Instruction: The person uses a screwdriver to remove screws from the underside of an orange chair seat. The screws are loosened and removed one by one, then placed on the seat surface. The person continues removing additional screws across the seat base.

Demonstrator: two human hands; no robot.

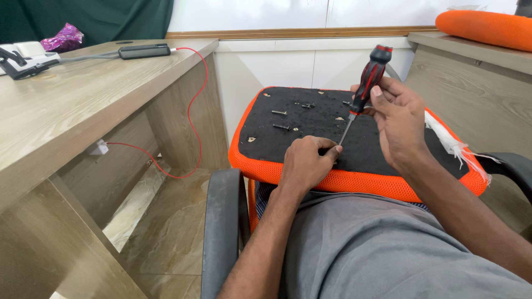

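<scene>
Grey fabric over the person's lap [388, 249] is filling the bottom of the frame, with both bare forearms reaching forward from it over an upturned chair seat [354, 180], a black panel edged in orange mesh, which is lying across the lap. Left hand [305, 163] is resting curled on the near edge of the black panel, its thumb and forefinger pinching close around the tip of a screwdriver [363, 88] and seemingly steadying it on a fastener that is hidden under the fingers. Right hand [396, 122] is closing around the lower part of the red-and-black handle, holding the tool tilted, tip down and handle leaning away toward the wall. At least 3 loose dark screws [281, 127] are lying farther back on the panel, well apart from the tip, among small pale scraps. Torn white fabric [457, 147] is trailing off the seat's right edge. To the left, a wooden desk [83, 105] is carrying a black adapter [144, 51] with a red cable [194, 111] looping down its side.

Judging from the grip, the step in hand is seating the tip in a screw head near the front edge; whether it is going in or coming out cannot be told. Any turn calls for keeping the shaft square to the head and pressing down so the tip is not slipping.
</scene>
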